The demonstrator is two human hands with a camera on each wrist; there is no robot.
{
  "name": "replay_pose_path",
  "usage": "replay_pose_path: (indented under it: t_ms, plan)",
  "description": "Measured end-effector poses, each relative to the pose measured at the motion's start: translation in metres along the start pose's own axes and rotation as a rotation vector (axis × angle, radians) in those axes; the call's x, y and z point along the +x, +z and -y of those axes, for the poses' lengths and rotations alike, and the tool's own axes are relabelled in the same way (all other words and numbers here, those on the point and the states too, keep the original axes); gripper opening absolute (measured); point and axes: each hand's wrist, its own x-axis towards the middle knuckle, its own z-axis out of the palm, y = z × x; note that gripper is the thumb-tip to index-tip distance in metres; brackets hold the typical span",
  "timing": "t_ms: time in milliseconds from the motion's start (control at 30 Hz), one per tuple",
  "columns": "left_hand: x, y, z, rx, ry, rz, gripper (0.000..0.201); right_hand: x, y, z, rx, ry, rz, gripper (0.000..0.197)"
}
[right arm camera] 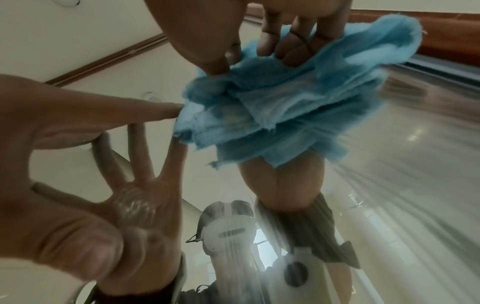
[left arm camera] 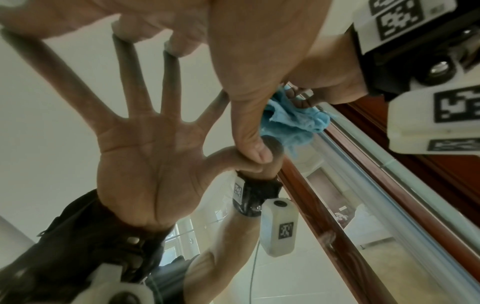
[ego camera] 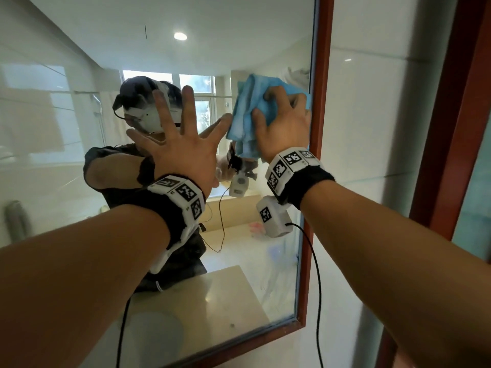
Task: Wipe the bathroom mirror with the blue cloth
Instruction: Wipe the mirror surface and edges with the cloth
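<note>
A: Where is the cloth (ego camera: 251,112)?

B: Bunched and pressed against the mirror (ego camera: 79,128), high up by its right edge, just beside the red-brown frame (ego camera: 317,134); folds of it hang below the hand.

A: Which hand has it?

B: The right hand (ego camera: 284,123); its fingers curl into the cloth from above and the thumb pinches in from the side; the right wrist view shows the fingertips (right arm camera: 291,55) dug into the blue pile.

A: And the left hand (ego camera: 180,144)?

B: Flat on the glass, fingers straight and spread wide, holding nothing; it sits just left of the cloth, and its index fingertip touches the cloth's edge; the left wrist view shows the fingertips (left arm camera: 179,48) meeting their own reflection.

A: What else shows?

B: Marker-patched wristbands (ego camera: 183,197) on both wrists, each with a cable trailing down; white tile wall (ego camera: 372,128) right of the frame; a pale counter (ego camera: 207,301) reflected low in the glass.
</note>
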Motion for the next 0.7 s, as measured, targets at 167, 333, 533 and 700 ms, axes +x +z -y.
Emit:
replay_pose_path:
  t_ms: [167,333,533,700]
  plan:
    - [0.001,0.001,0.000,0.024,-0.001,0.011,0.124,-0.028,0.003,-0.021,-0.039,0.027,0.012,0.030]
    - [0.003,0.001,0.000,0.019,-0.002,0.031,0.127,-0.063,0.010,-0.049,-0.045,0.033,0.018,0.030]
    - [0.002,0.004,0.001,0.034,-0.002,-0.006,0.129,-0.085,0.013,-0.062,-0.044,0.044,0.043,0.023]
    - [0.002,0.004,0.001,0.032,0.005,-0.027,0.121,-0.079,0.014,-0.057,-0.001,0.022,0.005,0.014]
